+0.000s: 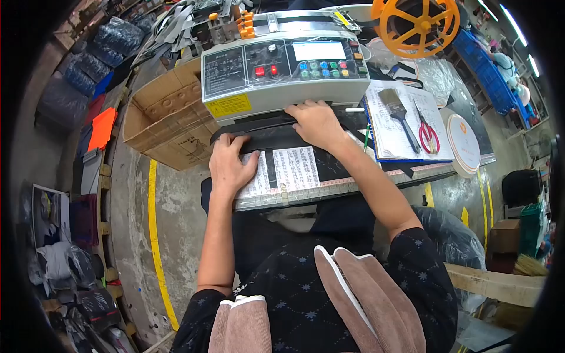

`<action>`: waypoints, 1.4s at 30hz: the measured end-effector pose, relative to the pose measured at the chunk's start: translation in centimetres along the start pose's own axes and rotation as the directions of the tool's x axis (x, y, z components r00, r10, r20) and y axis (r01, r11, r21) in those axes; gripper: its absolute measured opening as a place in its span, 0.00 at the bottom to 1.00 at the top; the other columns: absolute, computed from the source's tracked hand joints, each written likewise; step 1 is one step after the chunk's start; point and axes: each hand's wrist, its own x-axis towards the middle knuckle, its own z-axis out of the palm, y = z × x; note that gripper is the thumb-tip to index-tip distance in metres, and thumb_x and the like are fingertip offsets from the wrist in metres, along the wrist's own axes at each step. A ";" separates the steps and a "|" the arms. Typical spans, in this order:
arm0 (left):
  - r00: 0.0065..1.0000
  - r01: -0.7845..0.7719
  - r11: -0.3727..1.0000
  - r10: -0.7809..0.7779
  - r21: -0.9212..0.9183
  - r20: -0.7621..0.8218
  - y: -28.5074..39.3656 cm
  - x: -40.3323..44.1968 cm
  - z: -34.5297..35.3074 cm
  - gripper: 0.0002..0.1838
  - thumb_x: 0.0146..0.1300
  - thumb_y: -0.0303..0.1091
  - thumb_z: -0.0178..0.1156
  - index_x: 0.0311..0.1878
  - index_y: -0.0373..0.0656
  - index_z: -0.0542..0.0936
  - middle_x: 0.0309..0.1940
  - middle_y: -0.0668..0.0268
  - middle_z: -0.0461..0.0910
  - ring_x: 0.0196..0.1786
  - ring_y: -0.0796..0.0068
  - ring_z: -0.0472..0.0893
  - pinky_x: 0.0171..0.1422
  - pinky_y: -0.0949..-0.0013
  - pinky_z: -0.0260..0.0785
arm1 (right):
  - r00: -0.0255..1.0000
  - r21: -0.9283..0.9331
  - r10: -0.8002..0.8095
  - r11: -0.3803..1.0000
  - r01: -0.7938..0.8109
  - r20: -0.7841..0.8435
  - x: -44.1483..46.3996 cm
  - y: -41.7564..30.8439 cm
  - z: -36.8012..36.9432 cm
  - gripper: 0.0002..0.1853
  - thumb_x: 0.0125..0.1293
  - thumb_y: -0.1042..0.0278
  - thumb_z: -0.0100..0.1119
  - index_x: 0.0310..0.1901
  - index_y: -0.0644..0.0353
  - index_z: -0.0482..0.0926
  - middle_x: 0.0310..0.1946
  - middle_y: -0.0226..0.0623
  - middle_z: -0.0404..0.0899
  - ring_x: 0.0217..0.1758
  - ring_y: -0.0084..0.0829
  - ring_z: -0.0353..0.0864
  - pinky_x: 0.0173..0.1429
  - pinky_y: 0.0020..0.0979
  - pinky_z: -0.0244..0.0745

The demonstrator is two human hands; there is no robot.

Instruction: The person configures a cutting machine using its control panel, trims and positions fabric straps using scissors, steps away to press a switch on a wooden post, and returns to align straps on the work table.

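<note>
A wide black strip (272, 137), perhaps fabric or webbing, lies across the worktable just in front of a grey machine (288, 91). My left hand (231, 163) has its fingers curled over the strip's left end, and the thumb stretches toward a handwritten sheet. My right hand (316, 123) is closed at the strip's right part, close under the machine's front edge; its fingertips are partly hidden. Two sheets of handwriting (295, 167) lie on the table edge below the strip, beside a measuring tape (347, 181). The machine has a display, coloured buttons and red switches.
On the right, a notebook (385, 141) carries a brush (401, 120) and red-handled scissors (428, 134), next to a round white reel (462, 144). An orange spool wheel (421, 26) stands behind. An open cardboard box (170, 117) sits left of the machine. Grey strips (173, 26) are piled behind it.
</note>
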 end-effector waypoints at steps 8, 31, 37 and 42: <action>1.000 -0.017 1.000 0.018 0.019 -0.014 -0.3 -0.4 0.5 0.23 0.62 0.46 0.81 0.57 0.43 0.93 0.54 0.55 0.85 0.59 0.48 0.85 0.64 0.49 0.80 | 0.984 -0.088 -0.170 0.981 0.174 0.049 1.0 1.0 1.2 0.04 0.66 0.71 0.69 0.41 0.58 0.86 0.38 0.42 0.93 0.47 0.42 0.96 0.57 0.45 0.88; 0.997 0.082 0.994 -0.082 0.072 -0.007 0.4 0.4 0.5 0.27 0.65 0.44 0.79 0.64 0.43 0.91 0.61 0.54 0.87 0.65 0.46 0.84 0.69 0.48 0.79 | 0.703 -0.205 0.426 0.755 -0.623 -0.569 -13.9 23.2 -14.8 0.11 0.70 0.64 0.73 0.51 0.55 0.89 0.39 0.46 0.93 0.43 0.51 0.94 0.49 0.50 0.87; 0.985 -0.167 0.984 0.165 0.066 0.046 0.3 2.1 0.2 0.27 0.64 0.41 0.80 0.66 0.45 0.90 0.64 0.56 0.86 0.66 0.49 0.83 0.71 0.49 0.73 | 0.562 -0.283 0.767 0.490 -0.825 -0.309 -15.3 24.4 -10.9 0.14 0.72 0.58 0.69 0.54 0.53 0.91 0.46 0.51 0.94 0.51 0.58 0.94 0.58 0.54 0.86; 0.981 -0.166 0.984 0.158 0.066 0.114 -1.0 3.7 1.5 0.24 0.66 0.38 0.78 0.65 0.46 0.91 0.61 0.59 0.87 0.66 0.51 0.82 0.68 0.49 0.72 | 0.700 -0.338 0.466 0.642 -0.688 -0.541 -13.6 22.2 -12.0 0.15 0.72 0.62 0.68 0.54 0.58 0.93 0.49 0.44 0.94 0.55 0.49 0.92 0.63 0.49 0.85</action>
